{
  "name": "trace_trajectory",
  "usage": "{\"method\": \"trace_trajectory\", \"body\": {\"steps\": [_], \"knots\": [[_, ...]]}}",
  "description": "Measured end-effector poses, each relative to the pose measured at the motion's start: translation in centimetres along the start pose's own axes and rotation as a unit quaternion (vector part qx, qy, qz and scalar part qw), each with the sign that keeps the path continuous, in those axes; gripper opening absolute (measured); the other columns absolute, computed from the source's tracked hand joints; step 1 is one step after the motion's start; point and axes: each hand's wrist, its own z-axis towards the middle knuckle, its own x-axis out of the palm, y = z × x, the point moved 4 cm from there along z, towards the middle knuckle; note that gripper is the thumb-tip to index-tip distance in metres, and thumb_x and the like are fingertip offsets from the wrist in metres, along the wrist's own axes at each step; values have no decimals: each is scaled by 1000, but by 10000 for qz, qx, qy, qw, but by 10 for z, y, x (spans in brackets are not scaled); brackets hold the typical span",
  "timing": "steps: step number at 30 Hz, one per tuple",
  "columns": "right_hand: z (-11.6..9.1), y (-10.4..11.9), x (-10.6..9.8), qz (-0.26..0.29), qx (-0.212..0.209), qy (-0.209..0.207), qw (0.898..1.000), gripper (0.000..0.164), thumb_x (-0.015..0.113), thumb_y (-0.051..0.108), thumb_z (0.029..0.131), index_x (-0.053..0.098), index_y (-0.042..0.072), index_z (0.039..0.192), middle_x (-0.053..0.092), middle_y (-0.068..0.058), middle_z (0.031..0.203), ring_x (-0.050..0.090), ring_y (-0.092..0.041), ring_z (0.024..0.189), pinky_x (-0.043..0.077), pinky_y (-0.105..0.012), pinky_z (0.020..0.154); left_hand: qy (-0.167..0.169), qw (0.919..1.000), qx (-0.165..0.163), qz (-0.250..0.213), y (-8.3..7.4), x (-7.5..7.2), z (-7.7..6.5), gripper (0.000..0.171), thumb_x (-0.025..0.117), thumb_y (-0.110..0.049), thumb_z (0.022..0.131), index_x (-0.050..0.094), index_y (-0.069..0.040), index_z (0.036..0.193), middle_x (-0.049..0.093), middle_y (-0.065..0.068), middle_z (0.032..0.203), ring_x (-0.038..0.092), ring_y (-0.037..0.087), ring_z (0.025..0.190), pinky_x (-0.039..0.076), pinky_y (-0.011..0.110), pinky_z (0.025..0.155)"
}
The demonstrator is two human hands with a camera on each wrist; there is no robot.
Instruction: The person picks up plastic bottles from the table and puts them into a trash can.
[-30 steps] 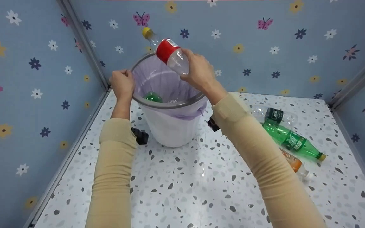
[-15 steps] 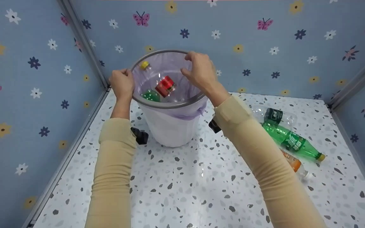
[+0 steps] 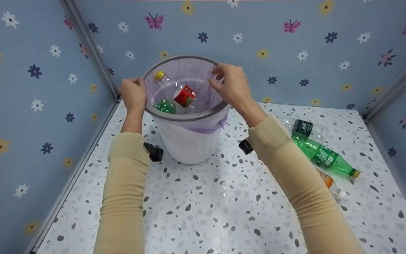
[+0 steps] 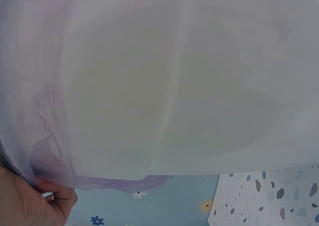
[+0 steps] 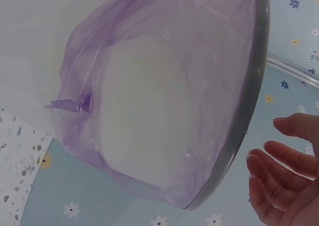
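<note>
A white trash can (image 3: 189,144) with a grey rim is lined with a purple trash bag (image 3: 189,67). My left hand (image 3: 133,94) is at its left rim, curled fingers pinching the bag's edge; in the left wrist view, purple film meets these fingers (image 4: 65,198). Beside the right rim, my right hand (image 3: 233,84) has loosely bent fingers and nothing in them. The right wrist view shows this hand (image 5: 291,171) apart from the grey rim. Inside lie a clear bottle with a red label (image 3: 185,96) and yellow cap, and part of a green bottle (image 3: 165,106).
On the speckled floor at right lie a clear bottle with a dark label (image 3: 302,128), a green bottle (image 3: 324,155) with a yellow cap, and an orange-labelled bottle (image 3: 330,183) partly behind my right sleeve. Patterned walls (image 3: 259,70) stand behind and on both sides.
My right hand has released the red-labelled bottle, which dropped into the trash can. That hand then shifted slightly right and down. The left hand has stayed at the rim.
</note>
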Motion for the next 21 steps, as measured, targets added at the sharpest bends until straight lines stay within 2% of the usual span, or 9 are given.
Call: {"method": "trace_trajectory", "body": {"steps": [4,7,12,14,16,18,20,21], "knots": [[-9,-3,-7,285,-115,-156,9994,22,60,18,83,62,5,101,62,-7,89,55,-14,74,46,-23,66,-44,10000,74,-1,0,-1,0,34,44,-15,90,42,-9,57,36,-1,55,32,11,51,24,26,50],[-19,-6,-11,456,-300,-309,9980,21,60,16,83,63,4,100,62,-7,86,55,-15,70,45,-23,63,-39,9999,97,34,0,-1,0,36,44,-15,90,37,-11,55,32,-3,52,29,10,49,22,25,48],[-38,-13,-17,605,-715,-593,9938,19,61,13,82,63,3,98,62,-8,80,56,-16,65,45,-25,58,-36,9999,133,80,-1,-2,-1,38,43,-15,91,37,-11,54,28,-4,49,26,8,45,21,25,47],[-45,-15,-19,603,-906,-709,9915,18,61,12,82,63,2,97,62,-8,79,57,-17,64,45,-26,57,-26,9999,132,73,-1,-1,-1,37,43,-15,91,43,-9,55,29,-4,48,25,8,43,21,25,46],[-52,-19,-21,598,-1062,-824,9891,17,61,11,82,63,2,96,62,-9,78,57,-18,63,45,-28,57,-1,9999,85,63,-1,-1,-1,35,42,-16,92,55,-6,61,36,-2,50,29,8,45,23,25,47],[-57,-23,-23,559,-1208,-940,9866,17,61,10,82,64,2,95,62,-9,77,57,-18,63,45,-29,57,32,10000,31,88,-1,0,-1,32,42,-17,92,65,-3,76,48,2,57,36,8,49,27,24,49],[-63,-27,-24,546,-1291,-1011,9850,16,61,10,82,64,2,95,62,-9,77,57,-18,62,46,-30,58,63,9999,-13,110,-1,0,-1,30,42,-18,92,68,-3,94,59,6,72,42,9,55,31,24,52],[-65,-30,-24,530,-1327,-1041,9843,16,61,10,81,64,2,95,61,-9,77,57,-17,62,46,-29,58,75,9999,-21,138,-1,0,-1,30,42,-18,92,67,-4,98,61,8,78,43,10,57,32,24,53]]}}
